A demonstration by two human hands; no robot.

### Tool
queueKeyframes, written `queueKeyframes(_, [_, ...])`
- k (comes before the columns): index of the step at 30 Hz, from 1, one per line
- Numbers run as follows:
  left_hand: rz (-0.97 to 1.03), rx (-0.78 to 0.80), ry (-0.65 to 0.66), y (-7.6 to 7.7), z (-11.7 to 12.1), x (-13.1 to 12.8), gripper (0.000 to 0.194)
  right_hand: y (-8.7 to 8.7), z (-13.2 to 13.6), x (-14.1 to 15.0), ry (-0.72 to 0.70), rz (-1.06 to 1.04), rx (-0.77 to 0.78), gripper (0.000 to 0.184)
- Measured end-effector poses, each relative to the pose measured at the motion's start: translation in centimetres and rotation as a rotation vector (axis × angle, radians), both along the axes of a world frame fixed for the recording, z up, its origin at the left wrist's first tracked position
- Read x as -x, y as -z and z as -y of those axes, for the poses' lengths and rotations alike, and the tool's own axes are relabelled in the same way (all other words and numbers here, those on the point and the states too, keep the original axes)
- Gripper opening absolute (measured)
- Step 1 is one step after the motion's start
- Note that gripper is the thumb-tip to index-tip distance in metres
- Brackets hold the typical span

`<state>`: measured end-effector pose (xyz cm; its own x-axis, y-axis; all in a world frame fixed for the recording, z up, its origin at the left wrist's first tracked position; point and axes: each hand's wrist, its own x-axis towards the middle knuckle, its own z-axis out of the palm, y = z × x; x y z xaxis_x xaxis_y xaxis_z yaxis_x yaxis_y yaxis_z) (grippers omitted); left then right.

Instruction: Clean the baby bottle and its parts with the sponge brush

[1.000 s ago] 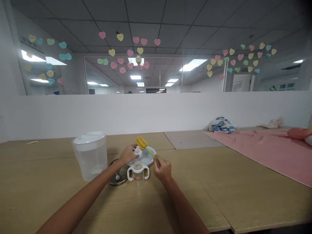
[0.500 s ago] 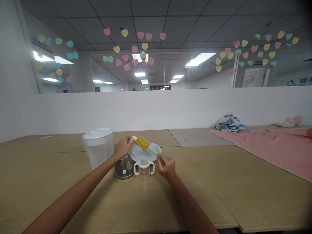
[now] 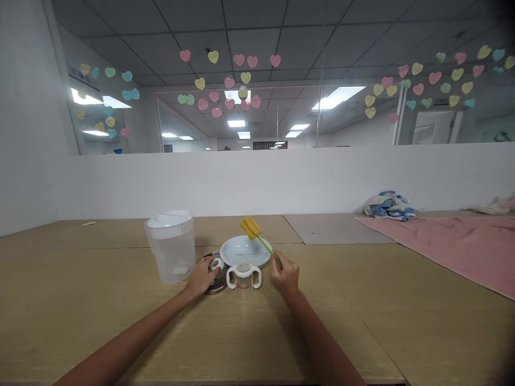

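In my right hand (image 3: 286,273) is the thin green handle of a sponge bottle brush (image 3: 251,228). Its yellow sponge head points up and left, above a white bowl (image 3: 229,250). My left hand (image 3: 201,278) is lowered over a round metal dish (image 3: 218,290), its fingers closed on a white bottle cap (image 3: 217,264). The hand hides part of the dish and the small parts in it. Between my hands a clear baby bottle (image 3: 243,277) with two white handles and red lettering stands upright in front of the bowl.
A translucent plastic pitcher (image 3: 174,254) with a white lid stands left of the dish. On the right lie a pink cloth (image 3: 450,241) and a crumpled blue-and-white cloth (image 3: 389,206). A white wall (image 3: 257,182) closes off the table's back.
My left hand has moved down from beside the sponge to the metal dish with the white cap. The brush is now apart from the cap. The view has shifted slightly.
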<state>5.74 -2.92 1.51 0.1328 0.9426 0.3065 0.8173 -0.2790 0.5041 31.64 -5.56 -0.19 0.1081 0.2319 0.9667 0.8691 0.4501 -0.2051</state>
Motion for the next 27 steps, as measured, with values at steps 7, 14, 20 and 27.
queueKeyframes(7, [-0.063, -0.009, -0.018, -0.1, 0.5, -0.3, 0.049, 0.0, 0.0, 0.0, 0.028, 0.011, 0.005, 0.029])
queueKeyframes(14, [0.1, -0.258, 0.251, 0.0, 3.6, -3.2, 0.048, -0.1, 0.0, 0.1, 0.023, 0.0, 0.009, 0.029])
queueKeyframes(20, [0.216, -0.179, 0.237, 0.1, 5.1, -6.2, 0.051, -0.5, 0.6, 0.1, 0.006, -0.004, 0.039, 0.025])
queueKeyframes(27, [0.355, -0.022, 0.304, -0.1, 5.7, -5.6, 0.046, -1.0, 1.1, -0.2, -0.063, -0.008, 0.01, 0.033])
